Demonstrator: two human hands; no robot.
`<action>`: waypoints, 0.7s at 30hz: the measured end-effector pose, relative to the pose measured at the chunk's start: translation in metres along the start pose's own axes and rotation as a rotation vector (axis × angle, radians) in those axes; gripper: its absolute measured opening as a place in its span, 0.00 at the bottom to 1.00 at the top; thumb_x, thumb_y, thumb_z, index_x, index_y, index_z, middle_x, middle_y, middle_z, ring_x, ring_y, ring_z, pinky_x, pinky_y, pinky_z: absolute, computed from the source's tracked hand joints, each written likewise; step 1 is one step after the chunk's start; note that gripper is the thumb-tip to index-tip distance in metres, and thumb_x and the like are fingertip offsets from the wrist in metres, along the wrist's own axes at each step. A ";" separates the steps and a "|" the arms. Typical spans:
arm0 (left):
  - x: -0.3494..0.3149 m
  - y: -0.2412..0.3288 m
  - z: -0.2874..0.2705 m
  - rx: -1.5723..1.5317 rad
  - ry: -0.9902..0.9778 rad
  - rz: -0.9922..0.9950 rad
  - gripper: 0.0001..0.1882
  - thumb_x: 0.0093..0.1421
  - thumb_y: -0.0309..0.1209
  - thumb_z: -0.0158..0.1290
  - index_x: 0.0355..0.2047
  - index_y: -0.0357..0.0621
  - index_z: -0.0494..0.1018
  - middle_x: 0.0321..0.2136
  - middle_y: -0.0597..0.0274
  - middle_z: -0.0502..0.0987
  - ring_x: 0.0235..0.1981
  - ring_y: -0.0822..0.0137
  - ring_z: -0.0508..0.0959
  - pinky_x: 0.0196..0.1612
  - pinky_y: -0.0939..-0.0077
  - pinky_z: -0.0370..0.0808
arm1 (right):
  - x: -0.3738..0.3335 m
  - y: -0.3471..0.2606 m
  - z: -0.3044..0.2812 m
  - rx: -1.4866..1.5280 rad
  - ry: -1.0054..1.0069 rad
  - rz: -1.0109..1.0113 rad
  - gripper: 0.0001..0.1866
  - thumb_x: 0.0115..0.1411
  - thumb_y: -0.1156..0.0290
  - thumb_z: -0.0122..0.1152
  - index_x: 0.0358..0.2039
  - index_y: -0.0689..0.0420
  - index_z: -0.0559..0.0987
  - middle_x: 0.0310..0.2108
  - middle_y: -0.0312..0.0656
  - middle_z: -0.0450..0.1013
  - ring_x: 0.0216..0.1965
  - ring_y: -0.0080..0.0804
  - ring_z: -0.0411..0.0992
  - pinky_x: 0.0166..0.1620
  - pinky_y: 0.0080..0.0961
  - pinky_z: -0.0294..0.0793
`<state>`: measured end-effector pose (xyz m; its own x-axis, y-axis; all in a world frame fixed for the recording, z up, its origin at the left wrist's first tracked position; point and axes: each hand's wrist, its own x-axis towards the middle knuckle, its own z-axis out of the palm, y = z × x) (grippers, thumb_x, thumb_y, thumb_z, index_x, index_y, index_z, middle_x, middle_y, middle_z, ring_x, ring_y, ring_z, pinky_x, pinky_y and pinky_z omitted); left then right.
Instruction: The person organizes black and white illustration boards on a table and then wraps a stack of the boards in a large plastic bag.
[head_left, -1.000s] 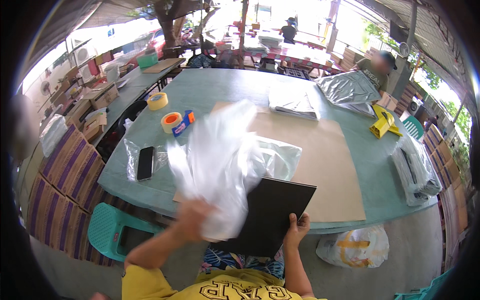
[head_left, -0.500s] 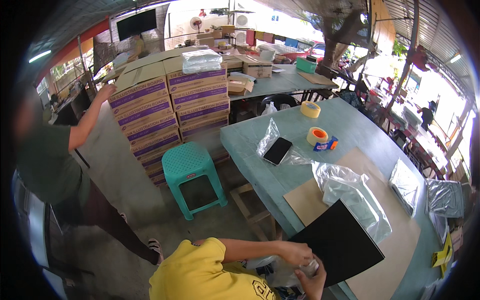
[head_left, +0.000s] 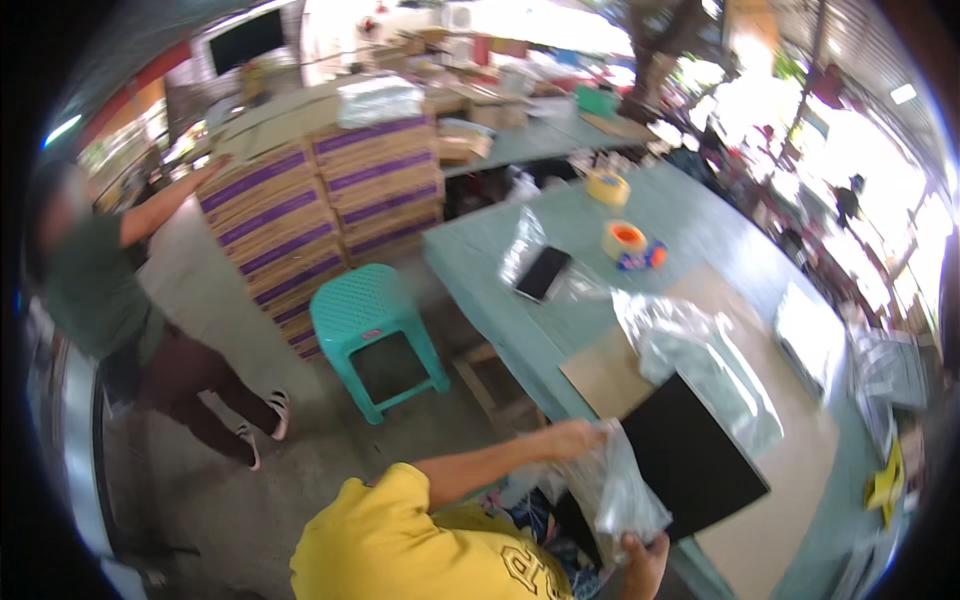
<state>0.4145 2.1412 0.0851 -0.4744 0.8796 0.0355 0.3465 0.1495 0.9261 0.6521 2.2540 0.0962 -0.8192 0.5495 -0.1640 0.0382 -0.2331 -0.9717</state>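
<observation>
My left hand (head_left: pixel 578 440) is closed on one corner of a clear plastic bag (head_left: pixel 628 490). Lower down, my right hand (head_left: pixel 643 562) grips another part of the same bag, so the plastic stretches between both hands. Next to it, a flat black board (head_left: pixel 690 455) extends over the table, its near edge against the bag. Whether the board's edge is inside the bag I cannot tell. Beyond the board, more clear plastic bags (head_left: pixel 700 365) lie on brown cardboard (head_left: pixel 790 500).
The green table (head_left: pixel 480 270) holds a phone (head_left: pixel 544 273), tape rolls (head_left: pixel 624 238) and wrapped packs (head_left: pixel 808 340). A teal stool (head_left: pixel 365 305) stands left of it, near stacked cartons (head_left: pixel 270 225). Another person (head_left: pixel 110 290) stands at far left, one hand on the cartons.
My hands have moved apart, my left hand up and my right hand down, spreading the bunched plastic bag. The person at left has shifted their legs. The view has moved slightly.
</observation>
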 end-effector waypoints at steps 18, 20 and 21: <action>-0.017 -0.043 -0.001 -0.011 0.035 -0.488 0.20 0.52 0.41 0.41 0.30 0.33 0.69 0.26 0.53 0.71 0.28 0.61 0.70 0.33 0.71 0.66 | 0.012 0.012 -0.017 0.152 -0.025 0.169 0.08 0.47 0.72 0.60 0.24 0.63 0.73 0.19 0.35 0.70 0.19 0.17 0.66 0.24 0.13 0.64; -0.021 -0.027 -0.004 0.168 0.143 -0.284 0.18 0.51 0.39 0.45 0.33 0.36 0.68 0.29 0.52 0.70 0.31 0.56 0.69 0.36 0.71 0.65 | 0.017 0.019 -0.015 0.211 0.044 0.147 0.06 0.48 0.73 0.59 0.23 0.61 0.73 0.18 0.35 0.70 0.19 0.17 0.66 0.24 0.13 0.65; -0.025 -0.012 -0.005 0.230 0.221 -0.162 0.17 0.49 0.38 0.47 0.35 0.38 0.68 0.31 0.51 0.70 0.33 0.54 0.69 0.38 0.70 0.65 | 0.018 0.018 -0.013 0.273 0.053 0.173 0.06 0.48 0.72 0.59 0.24 0.61 0.73 0.19 0.34 0.69 0.20 0.17 0.65 0.24 0.12 0.63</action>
<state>0.4184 2.1148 0.0754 -0.6931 0.7208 -0.0008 0.4135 0.3985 0.8187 0.6451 2.2702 0.0735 -0.7829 0.5221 -0.3383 0.0136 -0.5293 -0.8483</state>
